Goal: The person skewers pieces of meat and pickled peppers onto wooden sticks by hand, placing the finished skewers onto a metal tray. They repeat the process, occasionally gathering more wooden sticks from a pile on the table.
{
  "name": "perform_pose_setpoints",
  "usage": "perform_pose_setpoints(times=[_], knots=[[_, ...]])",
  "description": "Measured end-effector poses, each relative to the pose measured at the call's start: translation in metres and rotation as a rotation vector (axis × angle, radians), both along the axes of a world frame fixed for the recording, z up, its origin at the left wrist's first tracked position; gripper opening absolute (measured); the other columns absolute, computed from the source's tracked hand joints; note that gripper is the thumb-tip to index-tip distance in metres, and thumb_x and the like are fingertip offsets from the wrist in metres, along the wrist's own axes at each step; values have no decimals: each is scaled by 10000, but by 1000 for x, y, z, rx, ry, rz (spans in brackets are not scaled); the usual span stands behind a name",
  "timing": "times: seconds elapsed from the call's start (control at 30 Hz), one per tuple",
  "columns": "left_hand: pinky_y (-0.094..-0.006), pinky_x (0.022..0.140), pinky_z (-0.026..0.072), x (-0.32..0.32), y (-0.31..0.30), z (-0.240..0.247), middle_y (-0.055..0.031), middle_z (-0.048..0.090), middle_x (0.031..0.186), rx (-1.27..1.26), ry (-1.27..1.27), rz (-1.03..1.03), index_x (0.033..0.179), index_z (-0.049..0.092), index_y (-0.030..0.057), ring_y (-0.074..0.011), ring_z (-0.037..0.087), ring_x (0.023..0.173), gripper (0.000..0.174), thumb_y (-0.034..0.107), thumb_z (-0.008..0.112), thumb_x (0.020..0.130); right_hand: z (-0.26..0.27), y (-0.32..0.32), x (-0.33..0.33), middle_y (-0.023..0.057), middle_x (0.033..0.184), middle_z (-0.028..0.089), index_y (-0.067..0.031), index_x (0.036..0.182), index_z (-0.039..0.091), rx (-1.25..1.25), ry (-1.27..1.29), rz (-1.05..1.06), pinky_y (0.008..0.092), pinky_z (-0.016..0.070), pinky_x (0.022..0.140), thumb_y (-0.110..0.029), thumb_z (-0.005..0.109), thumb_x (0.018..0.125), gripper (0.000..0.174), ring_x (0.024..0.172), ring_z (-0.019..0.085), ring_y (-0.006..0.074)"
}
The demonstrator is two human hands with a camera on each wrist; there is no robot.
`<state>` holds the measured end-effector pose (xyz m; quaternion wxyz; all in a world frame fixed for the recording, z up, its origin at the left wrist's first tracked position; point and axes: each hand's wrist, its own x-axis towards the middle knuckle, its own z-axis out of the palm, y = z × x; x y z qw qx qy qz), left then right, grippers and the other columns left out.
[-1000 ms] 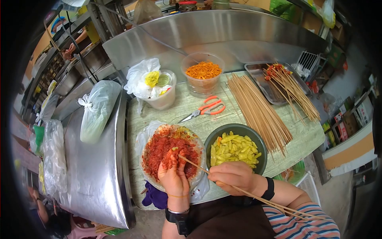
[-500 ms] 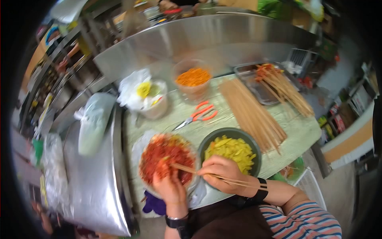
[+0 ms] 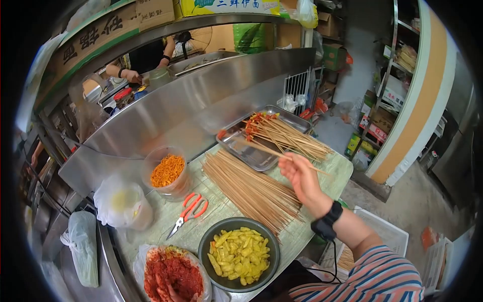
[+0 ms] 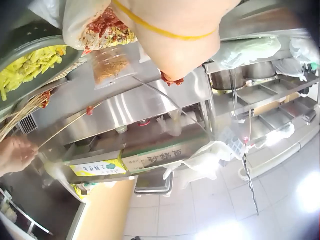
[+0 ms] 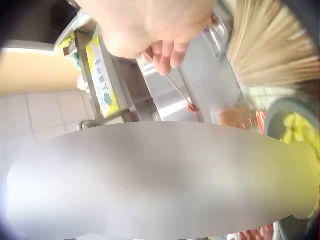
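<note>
My right hand [image 3: 302, 178] pinches a bamboo skewer [image 3: 261, 147] tipped with a red-coated piece [image 3: 221, 134], held over the near left of a metal tray [image 3: 261, 163]. Loaded skewers [image 3: 289, 136] lie in that tray, red ends to the left. In the right wrist view, curled fingers [image 5: 170, 55] grip the stick. At the bottom edge of the head view, my left hand [image 3: 176, 293] is partly cut off, at the bowl of red chili paste [image 3: 187, 269]. Its wrist [image 4: 175, 30] with a yellow band fills the top of the left wrist view; the fingers are mostly hidden.
A dark bowl of yellow-green pickled peppers [image 3: 239, 256] stands beside the red paste. Bare skewers [image 3: 249, 186] lie in a wide bundle. Orange-handled scissors [image 3: 188, 211], a tub of orange shreds [image 3: 168, 173] and a bag-lined tub [image 3: 126, 206] stand left. A steel panel [image 3: 191, 105] borders the back.
My right hand has moved from the paste bowl up and right to the tray, carrying the skewer. The head view has turned right. My left hand stays by the paste, now lower in view.
</note>
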<state>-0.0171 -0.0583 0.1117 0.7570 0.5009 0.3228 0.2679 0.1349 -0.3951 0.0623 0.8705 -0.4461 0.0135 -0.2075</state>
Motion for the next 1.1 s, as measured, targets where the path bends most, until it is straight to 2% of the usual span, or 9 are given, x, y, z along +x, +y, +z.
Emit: perform_pose_setpoints(times=[0.13, 0.47, 0.6, 0.7, 0.8, 0.83, 0.87, 0.93, 1.1], knots=[[-391, 844, 492, 1, 14, -41, -122, 512, 1203, 401, -32, -23, 1211, 471, 37, -257, 531, 1023, 332, 63, 508, 882, -39, -36, 73, 127, 1009, 616, -9, 1069, 544, 39, 122, -51, 294, 497, 748, -195, 475, 943, 235, 901, 611, 201], [-370, 863, 479, 4, 2, -23, -128, 524, 1189, 97, -85, -19, 1202, 483, 7, -234, 531, 1035, 320, 54, 507, 886, -59, -40, 97, 128, 1005, 626, -11, 1037, 551, 195, 377, 80, 274, 503, 709, -208, 543, 914, 232, 870, 618, 182], [-370, 868, 482, 1, 15, -44, -123, 543, 1166, 275, -136, -36, 1186, 503, -2, -233, 537, 1027, 333, 12, 516, 853, -49, -11, 81, 80, 826, 668, -2, 937, 618, -249, 434, 395, 219, 492, 542, -197, 591, 877, 206, 693, 627, 131], [-345, 878, 470, 0, 9, -35, -131, 541, 1172, 201, -87, -28, 1185, 511, 1, -244, 537, 1024, 369, -14, 541, 818, -45, 18, 67, 173, 723, 643, 26, 824, 658, -1324, 361, 189, 323, 504, 577, -166, 653, 737, 211, 672, 647, 212], [-340, 915, 448, -4, 13, -38, -148, 542, 1190, 505, 39, -55, 1196, 516, -5, -267, 536, 1039, 367, 30, 548, 832, -79, 24, 81, 166, 745, 635, 8, 796, 647, -1889, 267, 136, 355, 488, 574, -199, 697, 695, 236, 606, 618, 258], [-345, 945, 426, -10, 36, -69, -159, 538, 1218, 957, 117, -110, 1169, 552, -22, -277, 528, 1080, 328, 78, 538, 858, -82, 23, 83, 166, 727, 633, -13, 716, 651, -1835, 245, 123, 372, 482, 607, -216, 694, 672, 212, 606, 604, 303], [-345, 945, 426, -7, 44, -87, -159, 538, 1218, 957, 120, -102, 1169, 552, -22, -277, 528, 1080, 328, 78, 538, 858, -78, 23, 81, 166, 727, 633, -13, 716, 651, -1836, 237, 128, 372, 482, 607, -216, 694, 672, 212, 606, 604, 303], [-328, 882, 479, 1, 48, -97, -126, 548, 1179, 220, -299, -116, 1197, 485, -2, -218, 553, 1055, 299, 61, 429, 910, -61, 23, 77, 172, 682, 632, -27, 708, 671, -1692, 388, 195, 386, 492, 617, -214, 675, 661, 193, 675, 626, 314], [-309, 851, 490, 1, 49, -103, -111, 567, 1141, 172, -335, -90, 1165, 507, -3, -195, 569, 1004, 267, 51, 436, 914, -57, 7, 77, 107, 626, 638, -23, 678, 649, -1411, 454, 298, 334, 480, 533, -204, 662, 738, 192, 497, 607, 195]])
